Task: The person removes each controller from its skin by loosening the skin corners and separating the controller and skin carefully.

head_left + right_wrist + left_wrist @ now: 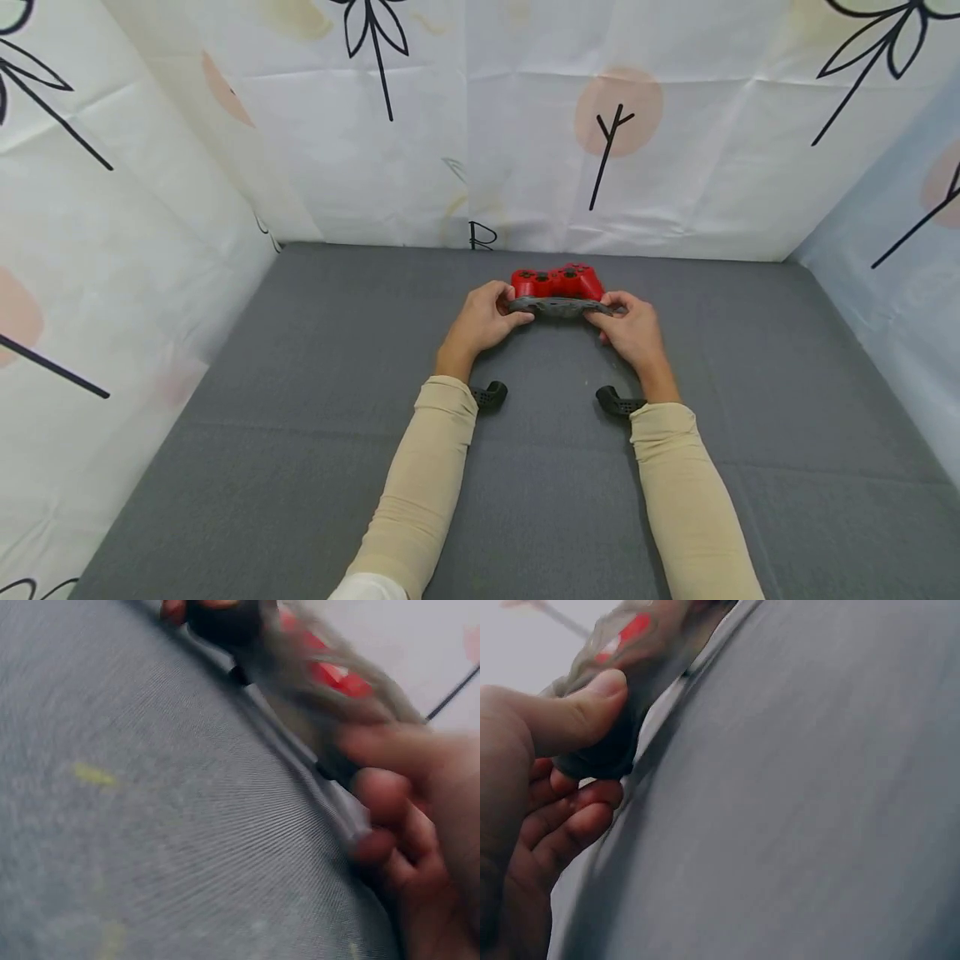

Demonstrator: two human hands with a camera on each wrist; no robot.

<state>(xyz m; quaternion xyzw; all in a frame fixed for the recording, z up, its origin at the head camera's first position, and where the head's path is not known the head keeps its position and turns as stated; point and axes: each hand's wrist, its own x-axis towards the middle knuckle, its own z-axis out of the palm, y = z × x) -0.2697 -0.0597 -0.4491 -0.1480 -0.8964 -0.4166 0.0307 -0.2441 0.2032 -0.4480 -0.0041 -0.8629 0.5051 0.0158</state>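
In the head view, both hands are at a long, thin, grey piece, with paler mottling on top, near the far edge of the table. The left hand pinches its left end between thumb and fingers, and the right hand pinches the right end. Right behind it is a red game controller with dark sticks and buttons. From the left wrist, the grey piece shows a dark rounded end under the thumb. Red shows through or past its see-through middle in the blurred right wrist view.
A grey cloth covers the table. White patterned sheets hang behind it and at both sides. A black wrist device sits by the left wrist, with another black device by the right.
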